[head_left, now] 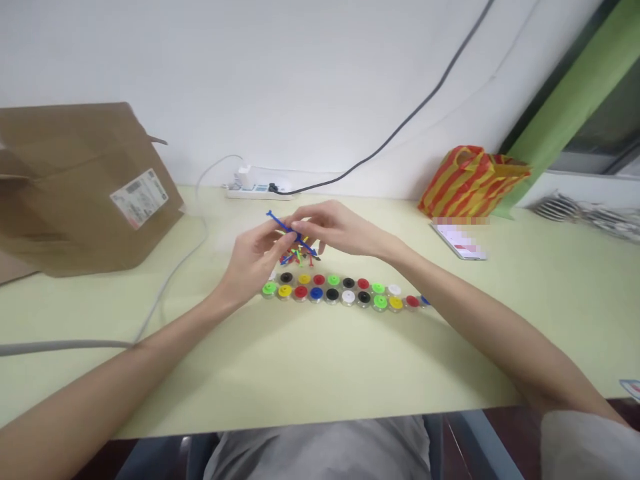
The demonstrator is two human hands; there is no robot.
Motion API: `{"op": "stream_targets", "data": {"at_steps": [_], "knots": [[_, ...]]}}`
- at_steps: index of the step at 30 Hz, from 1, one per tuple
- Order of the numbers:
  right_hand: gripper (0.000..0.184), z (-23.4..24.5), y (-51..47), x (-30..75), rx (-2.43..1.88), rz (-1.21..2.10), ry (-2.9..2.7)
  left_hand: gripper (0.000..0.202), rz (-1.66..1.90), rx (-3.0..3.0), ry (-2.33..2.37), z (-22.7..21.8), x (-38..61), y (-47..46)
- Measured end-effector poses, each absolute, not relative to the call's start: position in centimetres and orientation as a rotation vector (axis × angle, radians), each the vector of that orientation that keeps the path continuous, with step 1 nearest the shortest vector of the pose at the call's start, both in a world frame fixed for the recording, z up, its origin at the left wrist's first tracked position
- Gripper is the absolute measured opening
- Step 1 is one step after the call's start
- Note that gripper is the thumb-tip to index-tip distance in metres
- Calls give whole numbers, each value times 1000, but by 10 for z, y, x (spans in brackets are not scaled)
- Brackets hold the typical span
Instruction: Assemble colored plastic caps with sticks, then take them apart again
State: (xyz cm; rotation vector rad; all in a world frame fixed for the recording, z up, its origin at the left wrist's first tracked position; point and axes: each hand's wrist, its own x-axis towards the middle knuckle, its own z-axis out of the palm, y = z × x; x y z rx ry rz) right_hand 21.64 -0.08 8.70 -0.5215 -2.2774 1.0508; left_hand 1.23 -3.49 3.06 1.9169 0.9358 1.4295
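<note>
My left hand pinches a thin blue plastic piece with a rod and small forked ends, raised above the table. The thumb and fingers of my right hand close on the same piece from the other side. Its middle is partly hidden by my fingertips. Just below and behind my hands lies a small heap of similar plastic pieces in red, green, blue and other colours. Nearer to me, two rows of round clear-based discs have coloured tops. My right forearm covers the rows' right end.
A cardboard box stands at the left, beside a grey cable. A power strip lies against the wall. At the back right are a striped bag, a phone and a bundle of wire-like items.
</note>
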Motion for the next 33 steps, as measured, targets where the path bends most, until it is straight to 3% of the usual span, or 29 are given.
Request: {"op": "stream_targets", "data": {"at_steps": [7, 12, 19, 33], "knots": [[18, 84, -14, 212, -526, 1211, -2356, 29, 1490, 1936, 1020, 35, 10, -36], [12, 81, -23, 202, -507, 1189, -2295, 38, 1476, 1941, 985, 41, 9, -38], [24, 90, -21, 209, -423, 1252, -2288, 32, 1455, 1965, 886, 46, 7, -40], [14, 103, -29, 211, -365, 636, -2443, 27, 1392, 1930, 848, 50, 3, -34]]}}
